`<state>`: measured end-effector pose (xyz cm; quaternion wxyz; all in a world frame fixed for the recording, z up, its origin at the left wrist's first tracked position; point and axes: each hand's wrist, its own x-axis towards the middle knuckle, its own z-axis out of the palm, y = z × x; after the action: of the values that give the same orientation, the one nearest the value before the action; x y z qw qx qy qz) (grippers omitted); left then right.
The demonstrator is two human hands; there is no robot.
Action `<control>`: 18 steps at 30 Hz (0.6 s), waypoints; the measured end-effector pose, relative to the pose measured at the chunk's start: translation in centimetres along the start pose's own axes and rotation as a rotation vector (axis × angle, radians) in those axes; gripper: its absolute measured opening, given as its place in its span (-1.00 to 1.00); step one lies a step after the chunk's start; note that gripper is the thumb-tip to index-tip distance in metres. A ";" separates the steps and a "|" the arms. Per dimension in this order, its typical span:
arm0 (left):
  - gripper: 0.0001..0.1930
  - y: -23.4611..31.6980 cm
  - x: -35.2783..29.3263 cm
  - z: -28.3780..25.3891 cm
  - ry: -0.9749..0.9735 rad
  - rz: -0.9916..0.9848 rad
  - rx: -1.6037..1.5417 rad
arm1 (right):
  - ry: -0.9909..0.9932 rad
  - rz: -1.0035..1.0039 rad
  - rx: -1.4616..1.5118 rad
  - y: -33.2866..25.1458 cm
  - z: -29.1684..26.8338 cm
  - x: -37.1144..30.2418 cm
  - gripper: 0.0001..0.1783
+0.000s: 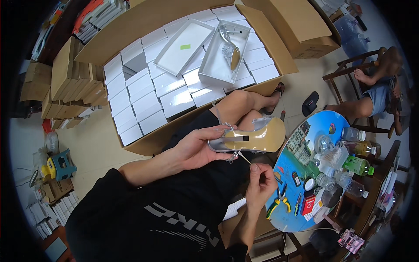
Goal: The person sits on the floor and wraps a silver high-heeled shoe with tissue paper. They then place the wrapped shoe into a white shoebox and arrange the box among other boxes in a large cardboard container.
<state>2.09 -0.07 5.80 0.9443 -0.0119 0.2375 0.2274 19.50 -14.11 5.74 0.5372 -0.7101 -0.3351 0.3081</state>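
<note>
My left hand [194, 150] grips a sandal [268, 136] by its heel end, over my lap. The sandal has a tan glossy insole, a clear strap and sparkling stones along its sides. A dark strip lies on the heel part of its insole. Between thumb and fingers, my right hand [260, 185] pinches a thin white cotton swab [245, 159]. The swab's far end reaches the stones on the sandal's near side, next to my left fingertips; whether it touches them I cannot tell. A matching sandal [235, 59] lies in an open white shoebox [214, 72].
A large carton [139, 146] full of white boxes stands ahead, with a box lid [174, 56] on top. At right, a round blue table [286, 220] carries yellow-handled pliers [279, 204], a red box [307, 204] and several bottles [358, 165]. Another person [371, 102] sits beyond.
</note>
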 end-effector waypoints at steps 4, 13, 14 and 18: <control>-0.68 0.1 -0.1 -0.2 -0.002 0.011 0.002 | 0.011 -0.090 -0.101 -0.8 -0.2 -0.1 -0.85; -0.57 -0.1 0.4 -1.0 -0.001 0.049 0.028 | 0.198 -0.210 -0.033 -1.0 -1.0 -0.7 -0.92; -0.55 0.2 0.2 -0.4 0.008 0.062 0.094 | 0.345 -0.240 -0.038 -1.0 -2.1 -0.4 -0.91; -0.38 0.9 -0.4 -0.4 0.062 0.267 0.556 | 0.901 -0.158 -0.177 -1.5 -12.5 1.7 -0.79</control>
<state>1.19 0.54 5.71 0.8654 0.2712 0.3190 0.2753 30.28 -19.36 10.00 0.5885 -0.7884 -0.1466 -0.1027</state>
